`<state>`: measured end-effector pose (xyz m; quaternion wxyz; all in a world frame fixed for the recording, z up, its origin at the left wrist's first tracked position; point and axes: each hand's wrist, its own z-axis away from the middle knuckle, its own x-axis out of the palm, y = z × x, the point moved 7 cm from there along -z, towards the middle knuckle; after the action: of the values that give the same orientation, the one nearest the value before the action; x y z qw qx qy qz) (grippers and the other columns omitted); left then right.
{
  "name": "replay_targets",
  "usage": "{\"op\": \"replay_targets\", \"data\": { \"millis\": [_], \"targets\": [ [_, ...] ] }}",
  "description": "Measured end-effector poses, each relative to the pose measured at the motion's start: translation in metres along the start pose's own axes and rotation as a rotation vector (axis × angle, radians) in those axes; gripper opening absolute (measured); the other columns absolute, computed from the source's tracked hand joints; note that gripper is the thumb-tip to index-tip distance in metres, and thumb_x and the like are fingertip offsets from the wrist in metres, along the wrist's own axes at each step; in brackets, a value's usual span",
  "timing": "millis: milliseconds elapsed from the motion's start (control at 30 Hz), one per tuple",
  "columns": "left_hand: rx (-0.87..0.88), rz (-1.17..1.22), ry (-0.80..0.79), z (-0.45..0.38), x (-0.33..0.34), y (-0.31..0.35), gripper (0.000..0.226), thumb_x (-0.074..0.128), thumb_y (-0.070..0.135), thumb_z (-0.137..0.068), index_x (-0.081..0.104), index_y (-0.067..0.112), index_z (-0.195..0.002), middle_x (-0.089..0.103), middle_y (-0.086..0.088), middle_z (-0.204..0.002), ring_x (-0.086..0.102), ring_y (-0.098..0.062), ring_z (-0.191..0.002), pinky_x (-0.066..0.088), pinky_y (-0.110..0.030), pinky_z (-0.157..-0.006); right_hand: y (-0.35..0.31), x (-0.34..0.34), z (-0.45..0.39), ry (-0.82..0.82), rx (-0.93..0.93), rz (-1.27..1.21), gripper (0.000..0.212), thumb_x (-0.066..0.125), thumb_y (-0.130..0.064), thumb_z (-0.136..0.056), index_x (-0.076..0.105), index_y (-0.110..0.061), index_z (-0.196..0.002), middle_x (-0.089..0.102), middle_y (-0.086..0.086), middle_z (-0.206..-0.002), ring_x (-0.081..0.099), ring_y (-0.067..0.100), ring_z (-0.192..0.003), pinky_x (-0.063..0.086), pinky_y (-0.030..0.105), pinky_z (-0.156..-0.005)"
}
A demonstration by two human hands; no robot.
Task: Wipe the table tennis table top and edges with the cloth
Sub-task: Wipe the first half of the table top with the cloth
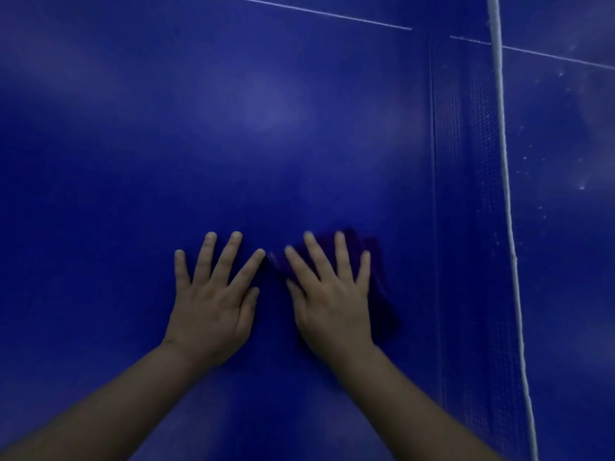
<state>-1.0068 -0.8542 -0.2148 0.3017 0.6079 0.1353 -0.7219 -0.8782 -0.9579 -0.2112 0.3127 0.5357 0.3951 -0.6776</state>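
— Purple cloth [382,294] lay flat under the right hand [332,304], fingers spread straight on top, pressing rather than gripping it, just short of the net [472,194].

— And the left hand [213,311]?

— Flat on the bare table [166,128] beside it, fingers splayed, holding nothing.

— Risk from there?

— With no real grip, I'd say the cloth could bunch or slip out from under the palm on a fast stroke. A sweep right might snag the net. Specks showed past the net, and the edges looked easy to miss.
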Motion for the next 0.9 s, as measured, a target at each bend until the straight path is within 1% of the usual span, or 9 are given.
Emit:
{"op": "replay_targets", "data": {
  "millis": [133,233,300,400,467,533,667,833,900],
  "targets": [
    [0.015,-0.005,-0.006,-0.012,-0.003,0.000,0.060,0.029,0.045,-0.096,0.038,0.024,-0.151,0.027,-0.010,-0.161,0.016,-0.039,-0.150,0.014,-0.072,-0.112,0.056,-0.010,0.019,-0.019,0.145,-0.019,0.052,0.039,-0.050,-0.096,0.043,-0.040,-0.146,0.036,-0.007,-0.159,0.021,0.034,-0.150,0.010,0.068,-0.115],
    [0.008,0.002,-0.014,-0.022,-0.006,0.000,0.060,0.028,0.046,-0.097,0.038,0.023,-0.151,0.028,-0.010,-0.161,0.017,-0.038,-0.150,0.014,-0.072,-0.112,0.098,-0.026,-0.040,-0.003,0.428,-0.055,0.051,0.034,-0.048,-0.101,0.032,-0.041,-0.152,0.023,-0.007,-0.164,0.005,0.032,-0.153,0.000,0.068,-0.117],
    [0.004,0.001,-0.009,-0.029,-0.008,0.000,0.060,0.027,0.046,-0.097,0.037,0.023,-0.152,0.027,-0.009,-0.161,0.017,-0.037,-0.150,0.015,-0.072,-0.113,0.102,-0.034,-0.103,0.056,0.503,-0.089,0.051,0.031,-0.048,-0.103,0.027,-0.042,-0.154,0.017,-0.009,-0.166,-0.001,0.031,-0.153,-0.003,0.067,-0.116],
    [0.008,0.003,0.001,-0.037,-0.009,0.000,0.060,0.029,0.045,-0.097,0.037,0.023,-0.152,0.028,-0.008,-0.161,0.018,-0.036,-0.150,0.015,-0.071,-0.113,0.048,-0.027,-0.159,0.038,0.274,-0.037,0.051,0.029,-0.050,-0.103,0.028,-0.043,-0.153,0.018,-0.010,-0.165,0.002,0.034,-0.153,-0.002,0.069,-0.115],
    [0.020,0.003,0.013,-0.039,-0.008,-0.001,0.060,0.030,0.045,-0.097,0.037,0.023,-0.152,0.028,-0.007,-0.161,0.018,-0.035,-0.150,0.014,-0.070,-0.114,0.013,-0.019,-0.133,0.039,0.034,0.005,0.050,0.030,-0.049,-0.101,0.034,-0.039,-0.150,0.025,-0.007,-0.163,0.010,0.036,-0.152,0.005,0.069,-0.115],
    [0.040,0.000,0.018,-0.042,-0.009,-0.002,0.060,0.030,0.045,-0.097,0.037,0.023,-0.152,0.029,-0.007,-0.161,0.019,-0.035,-0.150,0.014,-0.068,-0.115,0.015,-0.014,-0.082,0.027,-0.041,0.014,0.048,0.033,-0.050,-0.101,0.041,-0.038,-0.147,0.032,-0.007,-0.161,0.017,0.035,-0.151,0.009,0.068,-0.116],
    [0.095,-0.004,0.008,-0.058,-0.014,-0.005,0.059,0.031,0.045,-0.096,0.042,0.023,-0.150,0.032,-0.007,-0.160,0.021,-0.035,-0.149,0.017,-0.066,-0.115,0.070,-0.025,-0.053,-0.025,0.097,-0.016,0.049,0.038,-0.051,-0.097,0.049,-0.038,-0.144,0.037,-0.007,-0.158,0.024,0.035,-0.149,0.013,0.068,-0.116],
    [0.140,0.004,0.013,-0.084,-0.019,-0.007,0.058,0.030,0.045,-0.097,0.041,0.024,-0.150,0.031,-0.005,-0.160,0.020,-0.034,-0.150,0.017,-0.064,-0.116,0.112,-0.047,-0.174,0.051,0.468,-0.065,0.051,0.035,-0.046,-0.103,0.030,-0.041,-0.153,0.019,-0.009,-0.165,0.002,0.031,-0.153,-0.001,0.065,-0.118],
    [0.160,0.007,0.027,-0.094,-0.021,-0.006,0.058,0.031,0.045,-0.097,0.042,0.024,-0.150,0.032,-0.005,-0.160,0.022,-0.034,-0.149,0.017,-0.064,-0.116,0.084,-0.043,-0.202,0.051,0.332,-0.016,0.051,0.033,-0.047,-0.103,0.030,-0.040,-0.153,0.021,-0.009,-0.165,0.006,0.032,-0.153,0.002,0.066,-0.118]
  ]
}}
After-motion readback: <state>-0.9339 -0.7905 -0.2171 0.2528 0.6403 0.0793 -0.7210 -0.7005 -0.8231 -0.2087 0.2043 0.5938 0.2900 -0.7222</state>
